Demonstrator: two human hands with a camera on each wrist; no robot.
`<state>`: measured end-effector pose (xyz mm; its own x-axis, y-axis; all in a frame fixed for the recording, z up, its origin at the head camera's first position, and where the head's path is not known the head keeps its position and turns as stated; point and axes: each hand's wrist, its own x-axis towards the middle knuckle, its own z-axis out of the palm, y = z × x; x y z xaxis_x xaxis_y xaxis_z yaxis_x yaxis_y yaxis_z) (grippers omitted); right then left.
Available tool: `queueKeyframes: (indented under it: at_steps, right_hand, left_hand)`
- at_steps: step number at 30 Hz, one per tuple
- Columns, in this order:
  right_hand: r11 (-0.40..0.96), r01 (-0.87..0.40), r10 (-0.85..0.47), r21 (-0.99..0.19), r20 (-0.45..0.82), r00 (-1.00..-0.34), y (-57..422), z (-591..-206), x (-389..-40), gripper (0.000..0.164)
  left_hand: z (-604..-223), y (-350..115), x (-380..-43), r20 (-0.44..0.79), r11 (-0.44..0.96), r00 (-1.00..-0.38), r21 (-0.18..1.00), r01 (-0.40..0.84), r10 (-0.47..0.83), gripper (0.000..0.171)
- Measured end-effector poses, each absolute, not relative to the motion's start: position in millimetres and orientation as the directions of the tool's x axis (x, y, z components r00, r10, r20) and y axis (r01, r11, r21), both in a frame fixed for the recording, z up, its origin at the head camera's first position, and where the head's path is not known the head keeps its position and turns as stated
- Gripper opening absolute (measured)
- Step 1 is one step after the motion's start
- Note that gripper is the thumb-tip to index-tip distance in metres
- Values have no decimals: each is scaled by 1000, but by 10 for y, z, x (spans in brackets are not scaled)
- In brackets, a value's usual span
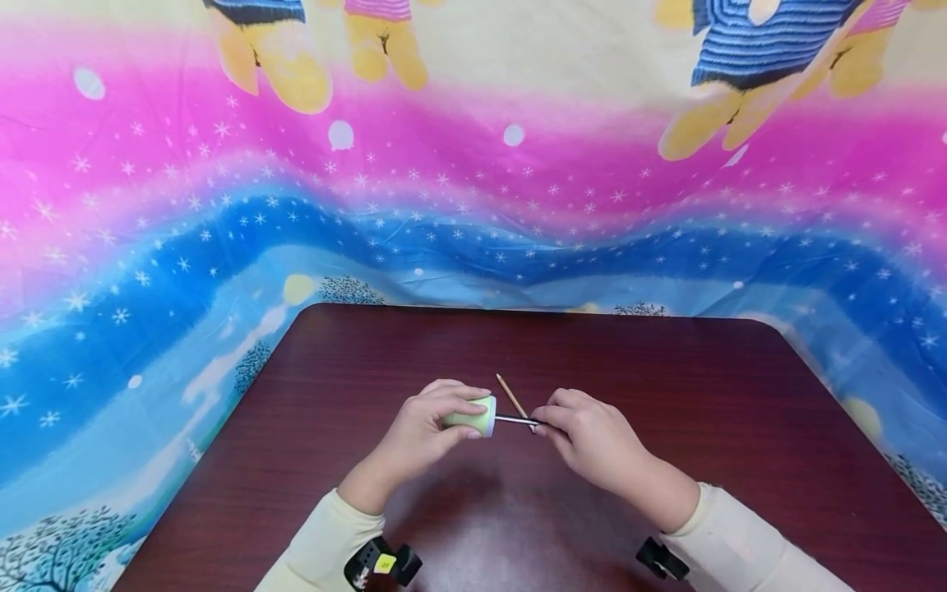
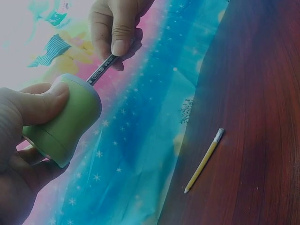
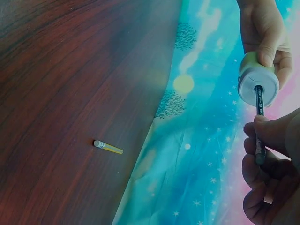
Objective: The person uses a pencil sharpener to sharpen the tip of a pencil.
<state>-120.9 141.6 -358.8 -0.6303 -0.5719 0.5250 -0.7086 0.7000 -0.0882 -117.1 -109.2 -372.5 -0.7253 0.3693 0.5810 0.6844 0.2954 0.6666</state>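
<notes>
My left hand (image 1: pixel 414 432) grips a light green pencil sharpener (image 2: pixel 77 105) with a pale lavender end, thumb on one side and fingers round the other. A dark pencil (image 2: pixel 102 70) with printed lettering has one end in the hole of that pale end, seen in the right wrist view. My right hand (image 1: pixel 595 436) pinches this pencil between thumb and fingers, near its outer end. Both hands hold these things above the table, and the pencil's inserted tip is hidden. A yellow pencil (image 2: pixel 205 161) lies on the table beyond the hands.
The dark red-brown wooden table (image 1: pixel 355 353) has rounded far corners. A patterned cloth (image 1: pixel 473 181) in pink and blue hangs behind it and along its sides. Black wrist-worn devices (image 1: pixel 381 563) sit at both cream sleeves.
</notes>
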Motion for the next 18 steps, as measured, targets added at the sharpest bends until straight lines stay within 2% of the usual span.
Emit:
queueKeyframes:
  at_steps: [5, 9, 13, 18]
  right_hand:
    - [700, -707, -564, -104, 526, -636, 1405, -3588, -1197, 14]
    - [680, -716, -585, -157, 473, -659, 1403, -3556, -1190, 12]
    - [631, -704, -629, -325, 317, -710, 1426, -3500, -1209, 11]
    - [610, -589, -630, -530, 127, -766, 1451, -3456, -1254, 13]
  left_hand:
    - [-3730, -1082, -1170, 596, 302, -716, 652, 695, 362, 30]
    - [-3740, -1085, -1170, 606, 297, -706, 643, 706, 367, 29]
    - [-3754, -1096, -1174, 611, 283, -686, 630, 723, 395, 28]
    - [-3764, -1099, -1189, 631, 256, -655, 610, 750, 415, 29]
